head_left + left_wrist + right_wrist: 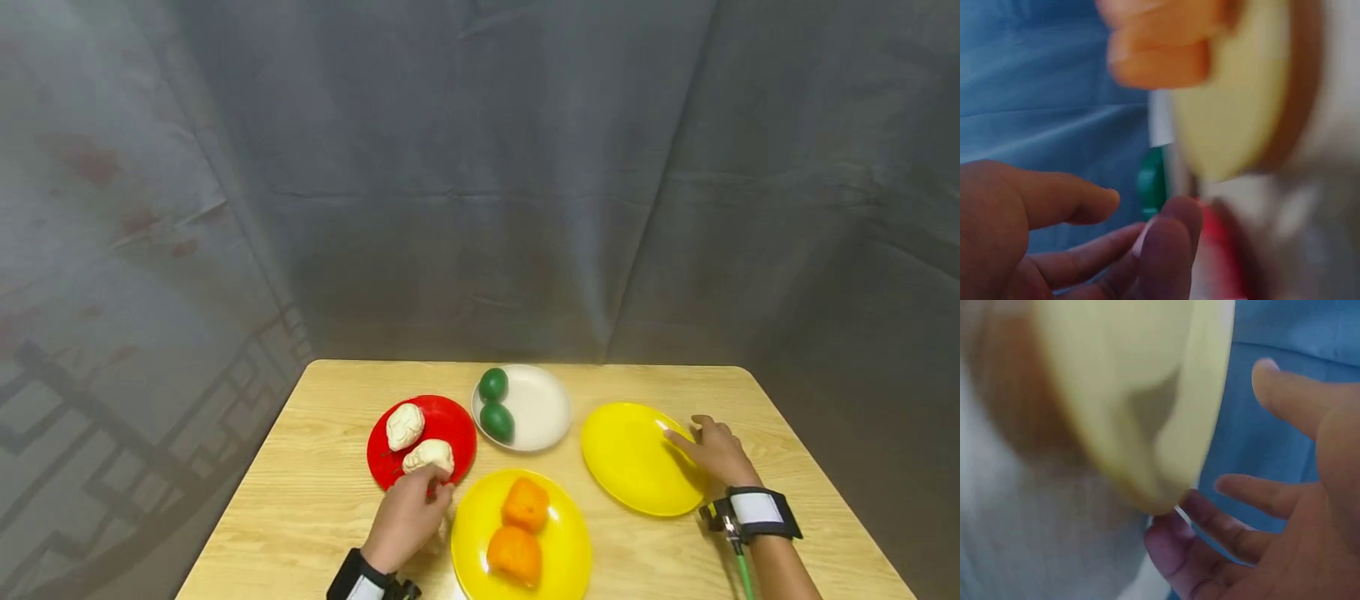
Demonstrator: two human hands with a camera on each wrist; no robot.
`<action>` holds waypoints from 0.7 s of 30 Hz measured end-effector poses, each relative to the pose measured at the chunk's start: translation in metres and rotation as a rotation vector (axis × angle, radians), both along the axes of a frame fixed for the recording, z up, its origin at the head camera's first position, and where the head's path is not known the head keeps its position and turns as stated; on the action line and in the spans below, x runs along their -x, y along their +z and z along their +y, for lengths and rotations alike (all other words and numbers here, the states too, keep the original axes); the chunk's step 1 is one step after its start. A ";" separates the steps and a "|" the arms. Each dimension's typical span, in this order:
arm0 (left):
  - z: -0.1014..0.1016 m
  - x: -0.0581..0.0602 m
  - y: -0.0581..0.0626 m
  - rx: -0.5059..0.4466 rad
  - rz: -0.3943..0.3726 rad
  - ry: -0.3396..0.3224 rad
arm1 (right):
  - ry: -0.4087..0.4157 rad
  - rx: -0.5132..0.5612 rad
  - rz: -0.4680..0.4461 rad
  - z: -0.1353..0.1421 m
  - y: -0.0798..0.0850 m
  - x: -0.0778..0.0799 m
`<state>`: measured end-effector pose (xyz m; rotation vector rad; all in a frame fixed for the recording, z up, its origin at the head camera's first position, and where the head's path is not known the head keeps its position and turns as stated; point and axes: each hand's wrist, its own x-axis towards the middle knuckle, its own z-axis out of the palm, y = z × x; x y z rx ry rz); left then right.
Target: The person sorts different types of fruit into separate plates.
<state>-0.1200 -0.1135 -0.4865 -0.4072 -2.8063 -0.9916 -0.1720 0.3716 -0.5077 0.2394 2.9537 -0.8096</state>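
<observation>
My left hand [408,518] is at the near edge of a red plate [455,421]. In the left wrist view its thumb [1085,199] stands apart from the slightly bent fingers, with nothing visible between them. Two white wrinkled lumps lie on that plate; the nearer white lump [429,454] is just beyond the fingertips. My right hand [718,454] reaches over the right rim of an otherwise bare yellow plate [633,454], its thumb over the plate. The right wrist view has its fingers [1166,547] close beside the plate's rim, thumb spread away; contact is unclear.
Between the hands, a second yellow plate [562,533] bears two orange blocky pieces [516,554]. Behind it, a white plate [542,408] holds two dark green rounded pieces [497,422] at its left. A wooden table [292,500] carries everything, with grey cloth [480,250] hanging behind.
</observation>
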 end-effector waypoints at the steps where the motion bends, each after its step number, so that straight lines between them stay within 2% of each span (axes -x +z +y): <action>1: 0.000 0.006 0.009 -0.003 0.022 -0.008 | 0.006 0.020 -0.020 0.002 -0.003 0.000; 5: 0.009 0.042 0.036 -0.015 0.137 -0.032 | 0.014 0.065 -0.049 0.004 -0.013 0.001; 8: 0.028 0.071 0.045 0.021 0.176 -0.083 | -0.001 0.064 -0.041 0.006 -0.015 0.001; 10: 0.044 0.089 0.046 0.083 0.163 -0.137 | -0.014 0.063 -0.040 0.007 -0.015 0.000; 12: 0.060 0.103 0.043 0.168 0.141 -0.187 | -0.028 0.069 -0.041 0.008 -0.016 0.000; 15: 0.079 0.120 0.032 0.301 0.123 -0.240 | -0.055 0.098 -0.049 0.007 -0.017 0.001; 18: 0.090 0.129 0.016 0.409 0.121 -0.259 | -0.070 0.126 -0.068 0.005 -0.016 0.001; 21: 0.095 0.131 0.003 0.473 0.140 -0.268 | -0.079 0.163 -0.088 0.003 -0.012 -0.001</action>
